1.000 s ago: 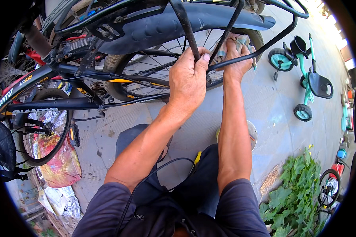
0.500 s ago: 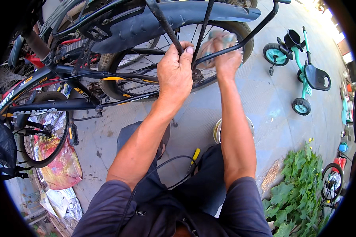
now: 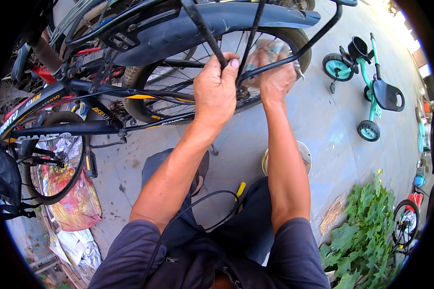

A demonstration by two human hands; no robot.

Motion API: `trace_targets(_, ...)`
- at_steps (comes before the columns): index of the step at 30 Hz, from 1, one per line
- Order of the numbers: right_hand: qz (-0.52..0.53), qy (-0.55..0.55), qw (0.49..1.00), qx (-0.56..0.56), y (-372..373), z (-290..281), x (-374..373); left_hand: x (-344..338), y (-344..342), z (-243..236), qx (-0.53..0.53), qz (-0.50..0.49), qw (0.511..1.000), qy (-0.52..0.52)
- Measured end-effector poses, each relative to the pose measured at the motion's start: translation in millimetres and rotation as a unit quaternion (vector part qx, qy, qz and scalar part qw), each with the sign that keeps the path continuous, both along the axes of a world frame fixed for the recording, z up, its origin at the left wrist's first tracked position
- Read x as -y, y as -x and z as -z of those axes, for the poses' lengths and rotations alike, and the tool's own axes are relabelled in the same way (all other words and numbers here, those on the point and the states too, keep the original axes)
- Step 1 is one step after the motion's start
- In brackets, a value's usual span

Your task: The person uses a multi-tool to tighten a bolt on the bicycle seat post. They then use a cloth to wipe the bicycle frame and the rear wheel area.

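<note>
A black bicycle (image 3: 72, 128) stands across the upper left, its rear wheel (image 3: 305, 44) under a dark mudguard (image 3: 188, 30). My left hand (image 3: 216, 91) is closed around the lower part of a black carrier strut (image 3: 201, 25). Just to its right, my right hand (image 3: 278, 83) grips a pale, patterned cloth (image 3: 276, 47), which is smeared by motion. The cloth lies behind the bent carrier tube (image 3: 318, 37), over the wheel's spokes. Whether it touches the spokes I cannot tell.
A turquoise tricycle (image 3: 371, 91) stands at the right. Below my right forearm is a white bucket (image 3: 301, 149), partly hidden. A yellow-handled tool (image 3: 241, 188) lies between my legs near a black cable (image 3: 197, 198). Leafy plants (image 3: 361, 231) grow at the lower right.
My right hand and the cloth have shifted slightly behind the carrier tube. My left hand keeps its hold on the strut. The whole view has moved a little.
</note>
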State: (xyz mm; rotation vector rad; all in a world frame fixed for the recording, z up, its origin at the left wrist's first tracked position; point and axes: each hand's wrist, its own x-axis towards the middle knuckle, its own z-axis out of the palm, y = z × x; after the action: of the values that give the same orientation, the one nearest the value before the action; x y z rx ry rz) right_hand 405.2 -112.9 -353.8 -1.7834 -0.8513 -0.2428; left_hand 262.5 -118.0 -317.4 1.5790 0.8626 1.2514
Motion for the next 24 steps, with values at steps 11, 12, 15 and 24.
trace_targets(11, -0.004, -0.119, 0.98, 0.162, 1, 16, -24, -1, 1, -1, 0.019, -0.004, 1.0, -0.014)
trace_targets(12, 0.011, -0.128, 0.985, 0.115, 4, 17, -30, -1, 1, 0, 0.017, -0.005, 1.0, -0.014)
trace_targets(15, 0.029, -0.116, 0.989, 0.084, 6, 17, -34, 1, 1, 0, 0.012, -0.005, 1.0, -0.014)
trace_targets(24, -0.054, 0.161, 0.976, 0.133, 15, 40, -13, 3, -3, -3, 0.03, -0.006, 1.0, -0.001)
